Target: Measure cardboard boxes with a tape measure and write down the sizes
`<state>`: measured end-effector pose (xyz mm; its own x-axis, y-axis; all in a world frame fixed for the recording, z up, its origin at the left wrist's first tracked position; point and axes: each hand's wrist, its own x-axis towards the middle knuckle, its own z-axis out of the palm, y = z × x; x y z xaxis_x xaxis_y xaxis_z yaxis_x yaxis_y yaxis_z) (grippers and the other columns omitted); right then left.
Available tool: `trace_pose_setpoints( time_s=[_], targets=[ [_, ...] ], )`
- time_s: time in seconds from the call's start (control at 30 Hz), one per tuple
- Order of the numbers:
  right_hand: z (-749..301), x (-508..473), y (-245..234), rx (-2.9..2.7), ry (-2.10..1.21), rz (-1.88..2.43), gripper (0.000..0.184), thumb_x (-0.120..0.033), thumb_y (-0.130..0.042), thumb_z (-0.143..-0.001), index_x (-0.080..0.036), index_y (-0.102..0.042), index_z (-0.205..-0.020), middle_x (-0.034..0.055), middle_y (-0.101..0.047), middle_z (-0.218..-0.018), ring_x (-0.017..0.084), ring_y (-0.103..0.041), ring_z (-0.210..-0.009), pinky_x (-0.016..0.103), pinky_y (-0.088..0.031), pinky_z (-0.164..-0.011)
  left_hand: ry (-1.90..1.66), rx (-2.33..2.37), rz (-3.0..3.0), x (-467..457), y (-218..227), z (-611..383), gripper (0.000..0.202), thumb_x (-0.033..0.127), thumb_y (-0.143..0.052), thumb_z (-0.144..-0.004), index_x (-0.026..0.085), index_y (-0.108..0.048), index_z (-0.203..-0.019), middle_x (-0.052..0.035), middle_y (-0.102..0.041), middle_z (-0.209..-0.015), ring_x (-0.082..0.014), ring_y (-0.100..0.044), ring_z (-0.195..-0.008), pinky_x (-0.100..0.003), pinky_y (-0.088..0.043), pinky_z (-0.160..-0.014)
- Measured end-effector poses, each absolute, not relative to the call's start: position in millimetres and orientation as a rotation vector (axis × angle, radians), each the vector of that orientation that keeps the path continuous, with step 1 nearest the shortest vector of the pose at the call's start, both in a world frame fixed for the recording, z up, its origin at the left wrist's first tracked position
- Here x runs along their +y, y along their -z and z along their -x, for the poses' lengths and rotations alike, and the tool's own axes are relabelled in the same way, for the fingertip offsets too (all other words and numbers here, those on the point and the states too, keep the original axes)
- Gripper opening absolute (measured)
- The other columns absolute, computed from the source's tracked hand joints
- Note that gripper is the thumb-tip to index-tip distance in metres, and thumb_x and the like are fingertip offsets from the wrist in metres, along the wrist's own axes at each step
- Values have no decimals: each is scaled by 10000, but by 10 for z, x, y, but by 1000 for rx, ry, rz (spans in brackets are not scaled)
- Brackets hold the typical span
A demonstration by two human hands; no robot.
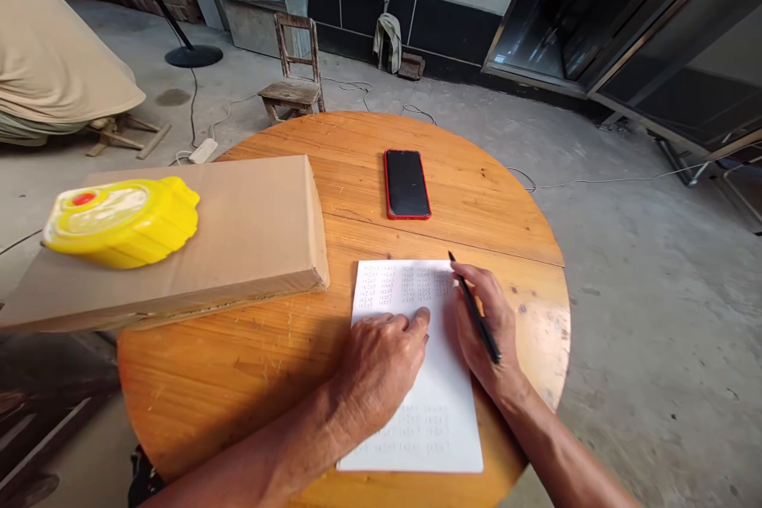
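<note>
A white sheet of paper (444, 389) lies on the round wooden table, with rows of small handwritten characters near its top and bottom. On the middle of the sheet rests my left hand (384, 357), its fingers loosely curled under and the thumb side toward the right; nothing shows in it. At the sheet's upper right edge, my right hand (491, 325) is closed around a black pen (476, 313). The pen slants across the hand, one end at the paper's top right corner. My left hand and forearm hide part of the writing area.
Beyond the paper lies a phone (408, 184) in a red case. A cardboard box (255, 214) overhangs the table's left side, carrying a yellow plastic container (131, 222). A small wooden chair (294, 87) stands behind the table (506, 206). Cables run across the concrete floor.
</note>
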<state>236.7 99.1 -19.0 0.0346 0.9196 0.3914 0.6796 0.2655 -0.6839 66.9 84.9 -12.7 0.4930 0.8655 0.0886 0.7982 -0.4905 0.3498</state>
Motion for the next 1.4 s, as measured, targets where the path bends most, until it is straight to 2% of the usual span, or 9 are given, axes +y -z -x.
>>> trace_pose_setpoints(
  time_s=[0.13, 0.27, 0.4, 0.7, 1.07, 1.17, 1.27, 1.33, 1.4],
  targets=[
    [-2368, 1017, 240, -2038, -159, 1538, 439, -40, -432, -852, -209, -642, -1199, 137, -594, -1212, 292, -554, -1066, 478, -438, -863, -305, 1416, -2434, 857, 110, -671, 271, 173, -592, -895, 220, -636, -1158, -6, -708, -749, -239, -698, -685, -345, -535, -597],
    [-2344, 1029, 259, -2112, -98, 1550, 542, 44, -387, -766, -189, -684, -1154, 139, -618, -1221, 302, -554, -1108, 482, -432, -866, -290, 1425, -2414, 869, 94, -670, 221, 163, -543, -913, 222, -655, -1094, -12, -711, -745, -236, -702, -694, -340, -537, -618],
    [-2367, 1039, 291, -2020, -140, 1504, 509, 46, -375, -765, -195, -716, -1055, 127, -624, -1199, 269, -577, -1074, 468, -453, -880, -310, 1429, -2416, 863, 92, -673, 226, 168, -544, -908, 225, -653, -1097, -16, -713, -737, -226, -702, -686, -318, -530, -621],
    [-2415, 1084, 409, -1707, -334, 1446, 443, -4, -401, -771, -219, -675, -1047, 112, -605, -1210, 253, -578, -1148, 475, -455, -997, -315, 1436, -2423, 846, 63, -670, 236, 170, -547, -900, 230, -662, -1097, -28, -729, -766, -209, -710, -715, -278, -515, -637],
    [-2398, 1102, 450, -1663, -195, 1385, 450, 26, -392, -702, -195, -679, -968, 110, -674, -1088, 236, -639, -1037, 402, -509, -929, -272, 1467, -2518, 732, -145, -688, 242, 145, -558, -886, 226, -675, -1082, -31, -741, -803, -215, -716, -766, -279, -520, -679],
    [-2400, 1106, 466, -1654, -209, 1378, 441, 26, -393, -703, -191, -679, -959, 113, -676, -1091, 237, -637, -1044, 404, -499, -941, -255, 1484, -2531, 572, -226, -617, 230, 144, -572, -868, 220, -684, -1054, -49, -728, -894, -241, -690, -895, -340, -530, -792],
    [-2398, 1107, 479, -1644, -234, 1379, 437, 22, -397, -701, -194, -680, -955, 109, -677, -1109, 237, -634, -1060, 402, -487, -960, -300, 1474, -2525, 342, -160, -465, 289, 193, -606, -846, 218, -675, -1126, -97, -676, -1181, -279, -609, -1133, -415, -495, -955],
    [-2395, 1102, 483, -1634, -250, 1385, 434, 15, -398, -704, -194, -680, -959, 108, -675, -1134, 238, -633, -1072, 405, -481, -970, -318, 1425, -2552, 193, -7, -331, 469, 263, -684, -781, 210, -633, -1244, -132, -542, -1414, -324, -502, -1296, -458, -447, -1044],
    [-2391, 1095, 483, -1624, -261, 1389, 424, 3, -401, -711, -193, -682, -961, 112, -675, -1153, 244, -636, -1078, 414, -479, -978, -307, 1352, -2621, 81, 196, -199, 653, 302, -746, -706, 224, -577, -1332, -142, -427, -1516, -360, -420, -1370, -497, -419, -1079]
  ],
)
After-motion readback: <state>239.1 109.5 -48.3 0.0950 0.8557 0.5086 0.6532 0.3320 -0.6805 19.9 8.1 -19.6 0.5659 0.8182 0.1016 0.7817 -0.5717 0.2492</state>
